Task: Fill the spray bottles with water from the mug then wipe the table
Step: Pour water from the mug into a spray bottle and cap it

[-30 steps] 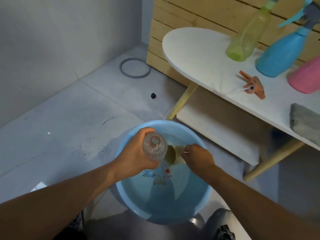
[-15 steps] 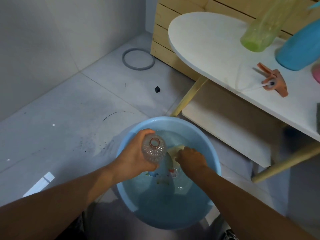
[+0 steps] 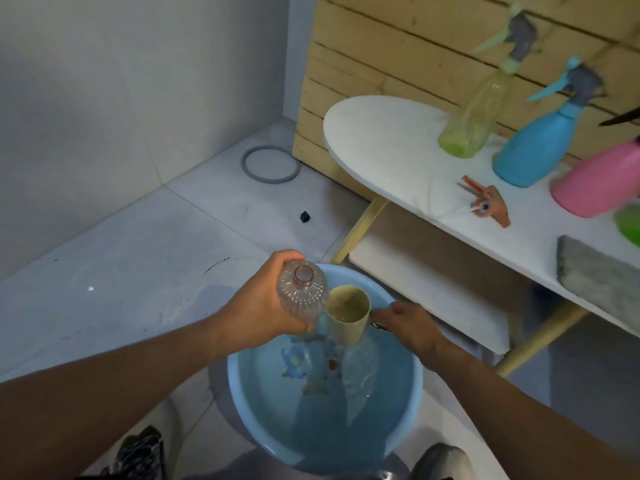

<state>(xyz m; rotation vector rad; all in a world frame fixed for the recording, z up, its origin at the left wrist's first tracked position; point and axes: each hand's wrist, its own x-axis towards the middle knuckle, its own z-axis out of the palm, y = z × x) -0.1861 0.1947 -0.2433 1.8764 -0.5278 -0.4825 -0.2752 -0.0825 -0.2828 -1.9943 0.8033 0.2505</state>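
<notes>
- Clear ribbed plastic: the open spray bottle (image 3: 303, 294) is in your left hand (image 3: 263, 306), its fingers clamped round its body and its uncapped neck facing up towards you, held above the far-left rim of the blue basin (image 3: 242, 403).
- Pale yellow, the mug (image 3: 348, 315) sits just beside the bottle on its right, touching or nearly touching it, held upright with a little water showing at its bottom.
- Your right hand (image 3: 408, 329) holds the mug by its handle side; its fingers are curled in on the handle, though the handle itself is mostly hidden.
- The basin stands on the tiled floor (image 3: 138, 271) under both hands and holds water.
- White bench (image 3: 391, 140) to your right carries a green spray bottle (image 3: 474, 116), a blue spray bottle (image 3: 538, 147) and a pink spray bottle (image 3: 599, 185) in a row along the wooden slat wall (image 3: 398, 53).
- An orange spray head (image 3: 486, 204) with its thin tube lies loose on the bench in front of the blue one.
- A grey cloth (image 3: 599, 275) lies at the near right edge of the bench.
- A grey ring (image 3: 270, 164) and a small black piece (image 3: 304, 216) lie on the floor near the corner.
</notes>
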